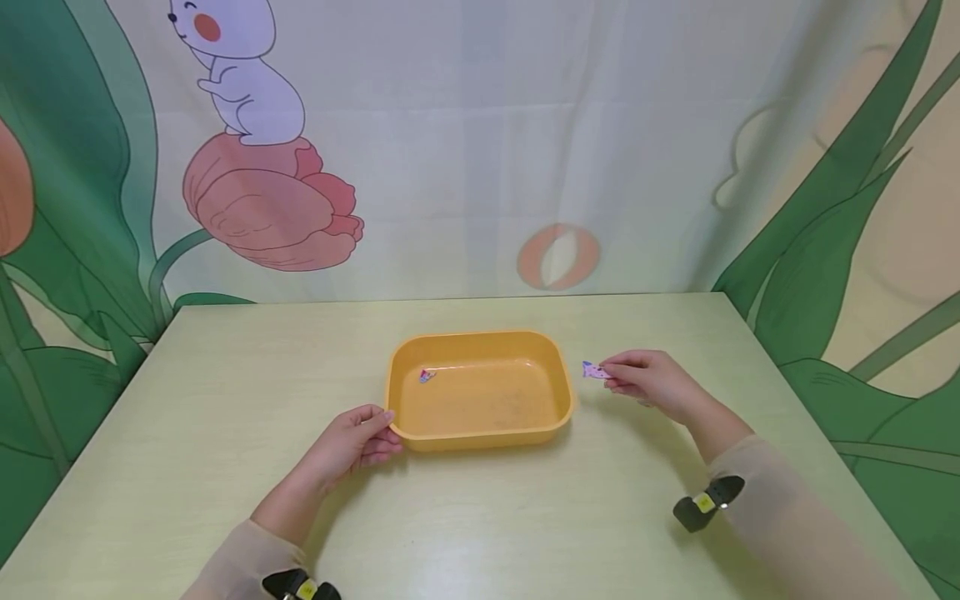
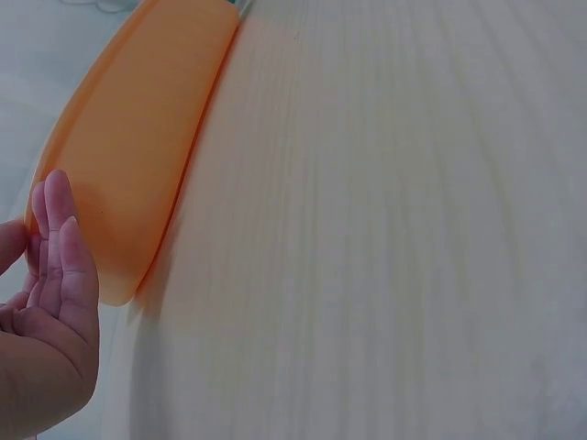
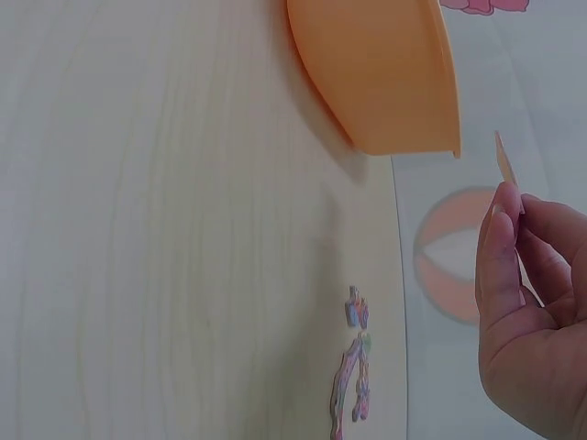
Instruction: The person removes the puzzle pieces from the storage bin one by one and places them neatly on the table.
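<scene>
A yellow-orange plastic tray (image 1: 480,442) sits on the table. My left hand (image 1: 358,437) holds its near left corner, thumb over the rim and fingers along the outer wall; the left wrist view shows those fingers (image 2: 69,257) against the orange side. Inside the tray, toward its left end, lies a small multicoloured piece (image 1: 426,376). Just right of the tray, my right hand (image 1: 652,383) pinches a small flat pink-purple piece (image 1: 592,370) with dark spots, raised above the table. In the right wrist view this piece (image 3: 503,160) appears edge-on between thumb and fingers.
Several colourful flat pieces (image 3: 353,380) lie on the table, seen in the right wrist view. Behind the pale wooden table (image 1: 480,517) hangs a cloth backdrop (image 1: 465,150) printed with flowers, leaves and a white animal. Each sleeve carries a black wrist device (image 1: 705,504).
</scene>
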